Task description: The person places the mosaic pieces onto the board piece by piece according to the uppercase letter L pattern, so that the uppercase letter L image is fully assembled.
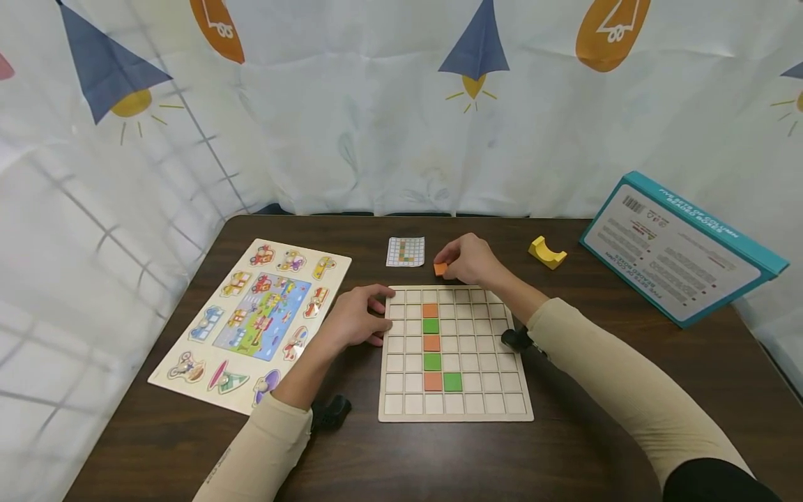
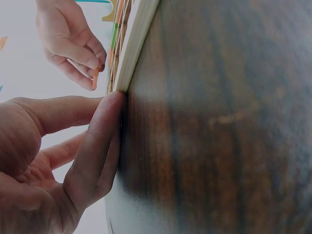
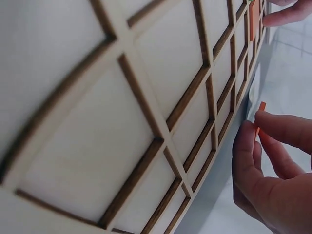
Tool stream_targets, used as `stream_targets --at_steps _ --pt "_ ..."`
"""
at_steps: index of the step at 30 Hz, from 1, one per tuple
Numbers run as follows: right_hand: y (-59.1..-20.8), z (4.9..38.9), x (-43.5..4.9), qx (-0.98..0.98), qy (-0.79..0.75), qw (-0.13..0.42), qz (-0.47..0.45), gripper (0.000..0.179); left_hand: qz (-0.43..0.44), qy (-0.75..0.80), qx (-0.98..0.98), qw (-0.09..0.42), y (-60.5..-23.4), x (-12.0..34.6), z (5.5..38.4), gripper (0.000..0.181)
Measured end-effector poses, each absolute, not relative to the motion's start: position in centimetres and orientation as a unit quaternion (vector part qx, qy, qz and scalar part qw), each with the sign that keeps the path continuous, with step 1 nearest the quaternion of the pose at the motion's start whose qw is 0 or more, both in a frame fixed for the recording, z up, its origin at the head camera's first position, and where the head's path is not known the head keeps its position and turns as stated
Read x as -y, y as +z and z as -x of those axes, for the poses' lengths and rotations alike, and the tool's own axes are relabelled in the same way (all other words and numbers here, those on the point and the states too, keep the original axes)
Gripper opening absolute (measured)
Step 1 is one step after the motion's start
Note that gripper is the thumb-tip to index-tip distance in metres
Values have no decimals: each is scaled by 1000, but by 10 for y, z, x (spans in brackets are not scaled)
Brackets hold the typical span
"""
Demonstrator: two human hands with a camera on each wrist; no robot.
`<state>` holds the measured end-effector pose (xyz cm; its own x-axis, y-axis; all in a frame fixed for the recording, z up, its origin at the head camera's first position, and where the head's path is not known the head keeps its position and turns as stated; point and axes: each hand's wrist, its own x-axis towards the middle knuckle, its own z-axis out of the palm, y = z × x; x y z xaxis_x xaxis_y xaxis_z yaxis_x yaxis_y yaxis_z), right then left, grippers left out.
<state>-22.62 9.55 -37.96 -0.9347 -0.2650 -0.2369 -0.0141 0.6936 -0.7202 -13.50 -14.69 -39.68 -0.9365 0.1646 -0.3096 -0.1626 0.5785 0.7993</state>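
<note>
A wooden grid board [image 1: 456, 417] lies on the table, with orange and green square tiles in one column and one more green tile [image 1: 452, 382] beside the lowest orange one. Just beyond its far edge, my right hand [image 1: 469, 261] pinches an orange square tile [image 1: 440, 269] between thumb and fingertips. In the right wrist view that tile [image 3: 263, 106] shows edge-on. My left hand [image 1: 354, 317] touches the board's left edge near the far corner, its fingers spread. The left wrist view has the fingertips against the board's side [image 2: 134, 48].
A small printed grid card [image 1: 406, 252] lies behind the board. To the left is a vehicle picture puzzle [image 1: 207, 376]. A yellow curved block [image 1: 548, 253] sits at the back right, near a teal and white box [image 1: 677, 258]. A patterned curtain [image 1: 376, 139] hangs behind the table.
</note>
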Motion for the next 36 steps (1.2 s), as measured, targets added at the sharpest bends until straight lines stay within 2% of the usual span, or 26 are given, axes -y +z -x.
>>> stream_targets --at_steps 36 --pt "-382 188 -118 -886 -421 163 108 25 -5 458 -871 177 -398 147 136 56"
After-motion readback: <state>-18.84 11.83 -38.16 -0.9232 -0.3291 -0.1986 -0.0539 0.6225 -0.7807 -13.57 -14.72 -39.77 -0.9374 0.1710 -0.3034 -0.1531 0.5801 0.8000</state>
